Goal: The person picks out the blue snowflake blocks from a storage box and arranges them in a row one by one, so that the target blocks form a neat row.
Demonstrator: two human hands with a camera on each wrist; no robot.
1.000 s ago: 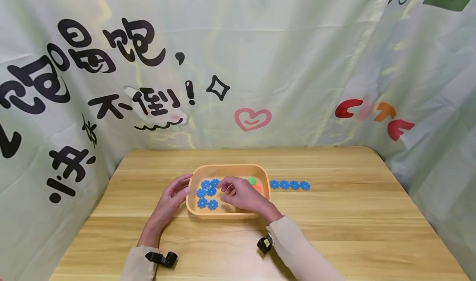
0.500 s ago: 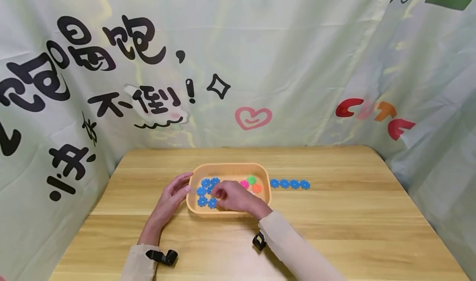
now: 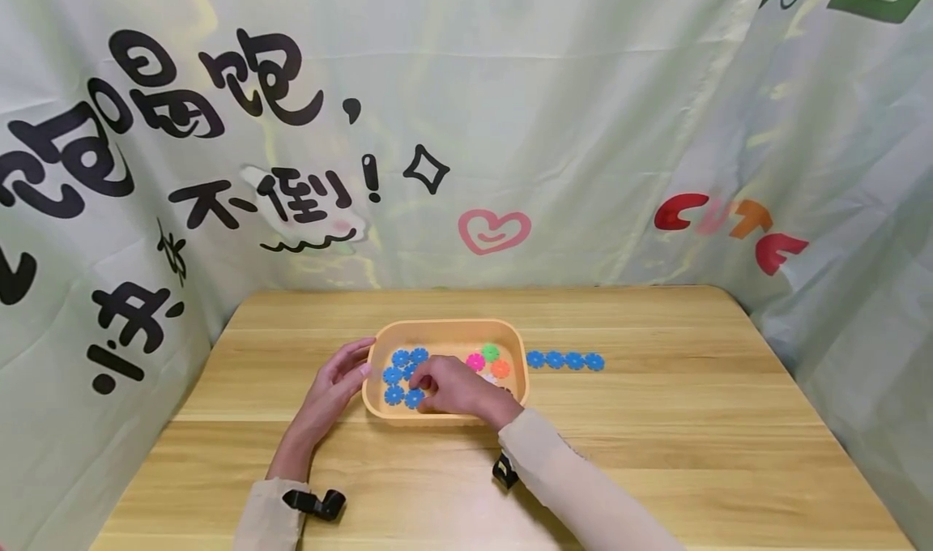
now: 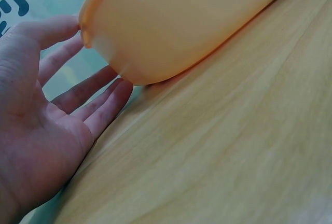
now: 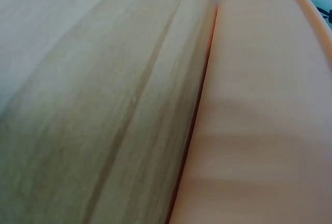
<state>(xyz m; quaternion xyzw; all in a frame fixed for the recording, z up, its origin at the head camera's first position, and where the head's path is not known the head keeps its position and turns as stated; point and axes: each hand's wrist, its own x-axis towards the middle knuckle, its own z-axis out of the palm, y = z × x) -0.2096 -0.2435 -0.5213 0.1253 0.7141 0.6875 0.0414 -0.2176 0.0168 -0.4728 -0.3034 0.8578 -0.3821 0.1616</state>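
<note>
The left hand [image 3: 334, 389] rests at the left end of an orange plastic tray [image 3: 445, 420], fingers fairly straight, fingertips touching its rim and outer wall. In the left wrist view that hand [image 4: 57, 99] shows nothing between palm and tray. Inside the tray the right hand [image 3: 459, 387] reaches down with bent fingers among several blue snowflake building discs [image 3: 394, 395]. Its thumb and index finger are by the lower right blue disc [image 3: 413, 399]; whether they pinch it is hidden. The right wrist view shows only the tray's side wall [image 5: 264, 105], not the right hand.
Pink [image 3: 475, 361], green [image 3: 491, 352] and orange discs [image 3: 500, 369] lie in the tray's right part, with a pale one partly hidden. Several joined blue discs form a row [image 3: 564, 360] on the wooden table [image 3: 656, 437], right of the tray. A printed curtain [image 3: 583, 130] hangs behind.
The right hand has moved left and down onto the blue discs, uncovering the pink and orange discs. The left hand stays at the tray's end.
</note>
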